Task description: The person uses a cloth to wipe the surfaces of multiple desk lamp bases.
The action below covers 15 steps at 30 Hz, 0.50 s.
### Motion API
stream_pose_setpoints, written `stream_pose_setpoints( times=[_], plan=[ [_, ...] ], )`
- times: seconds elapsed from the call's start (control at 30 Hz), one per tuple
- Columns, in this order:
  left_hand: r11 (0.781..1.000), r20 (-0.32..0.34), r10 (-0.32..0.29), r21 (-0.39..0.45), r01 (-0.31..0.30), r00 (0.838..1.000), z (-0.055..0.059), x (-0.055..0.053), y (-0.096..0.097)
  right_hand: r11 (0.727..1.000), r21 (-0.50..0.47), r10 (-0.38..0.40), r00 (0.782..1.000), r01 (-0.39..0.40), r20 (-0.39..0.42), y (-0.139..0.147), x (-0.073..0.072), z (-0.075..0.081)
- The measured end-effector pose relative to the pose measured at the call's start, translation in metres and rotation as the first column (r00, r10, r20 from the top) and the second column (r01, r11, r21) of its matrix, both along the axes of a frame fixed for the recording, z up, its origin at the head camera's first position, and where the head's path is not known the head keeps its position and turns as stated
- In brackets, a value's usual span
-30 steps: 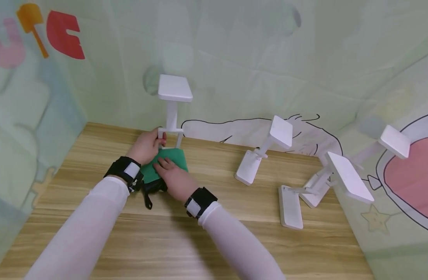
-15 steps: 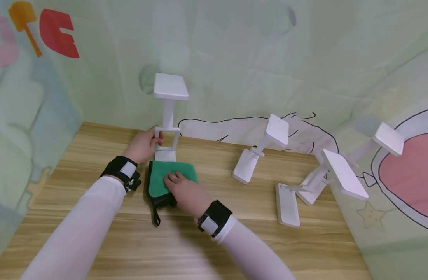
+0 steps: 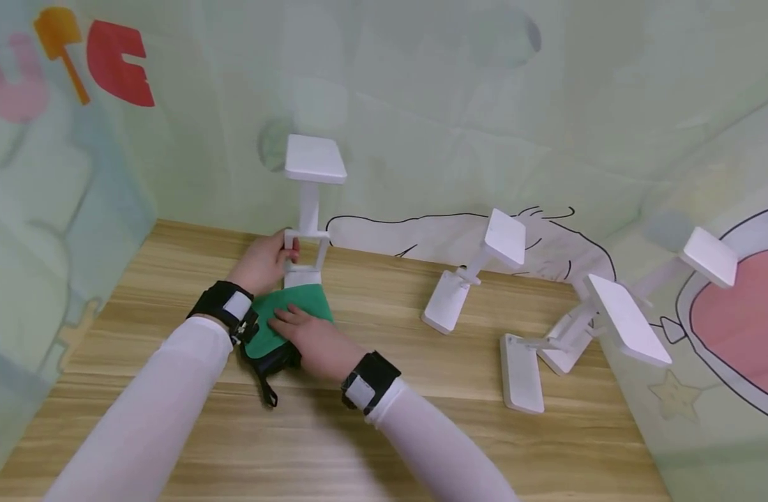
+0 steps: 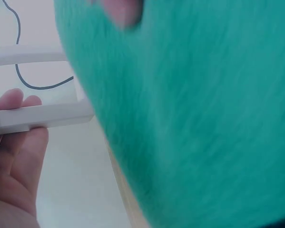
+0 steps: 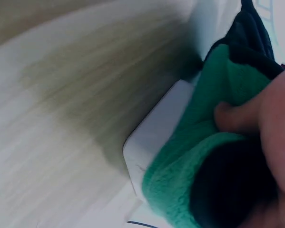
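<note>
My left hand (image 3: 262, 263) grips one side bar of the frame on a white foldable stand (image 3: 307, 216), which has a flat plate on top. In the left wrist view, its fingers wrap around that bar (image 4: 61, 116). My right hand (image 3: 324, 341) holds a green cloth (image 3: 311, 300) with black trim against the stand's base, fingers spread over its top. The right wrist view shows the cloth (image 5: 180, 166) folded under the hand, its black side turned inward, and a corner of the white base (image 5: 154, 130) beside it. Most of the base is hidden by the cloth.
Several more white stands share the wooden table (image 3: 384, 432): one stand (image 3: 446, 300) right of centre, others, including a low one (image 3: 522, 380), clustered at the right edge. A printed fabric wall (image 3: 421, 104) borders the back and sides. A black hanging loop (image 3: 268, 394) trails from the cloth.
The cloth under my right hand slid toward me and right off the base, then back left, onto the base. My left hand keeps its grip on the frame.
</note>
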<state>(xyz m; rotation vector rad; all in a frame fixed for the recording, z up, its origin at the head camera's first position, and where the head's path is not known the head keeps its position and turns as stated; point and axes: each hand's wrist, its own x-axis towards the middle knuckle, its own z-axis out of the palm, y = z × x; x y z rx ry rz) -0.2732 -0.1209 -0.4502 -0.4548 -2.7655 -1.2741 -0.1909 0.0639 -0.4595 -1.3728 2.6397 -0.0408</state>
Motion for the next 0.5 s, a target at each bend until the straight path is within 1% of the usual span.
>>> stream_pose_setpoints(
  times=[0.1,0.23,0.37,0.5],
  plan=[
    [1.0,-0.019,-0.003,0.0,0.003,1.0,-0.001,-0.001,0.0,0.999,-0.044,-0.031,0.999,0.031,0.011,-0.005,-0.01,-0.005],
    [1.0,-0.013,-0.004,0.004,0.004,1.0,0.0,-0.001,0.001,0.994,-0.066,-0.085,0.996,0.083,-0.025,-0.009,-0.022,-0.011],
    [1.0,0.006,-0.011,0.016,0.011,1.0,0.0,0.0,0.001,0.984,-0.079,-0.163,0.985,0.159,-0.049,-0.009,-0.027,-0.013],
    [1.0,0.003,-0.01,0.027,0.01,1.0,-0.001,-0.001,0.0,0.97,-0.086,-0.232,0.97,0.226,-0.071,-0.005,-0.027,-0.015]
  ],
)
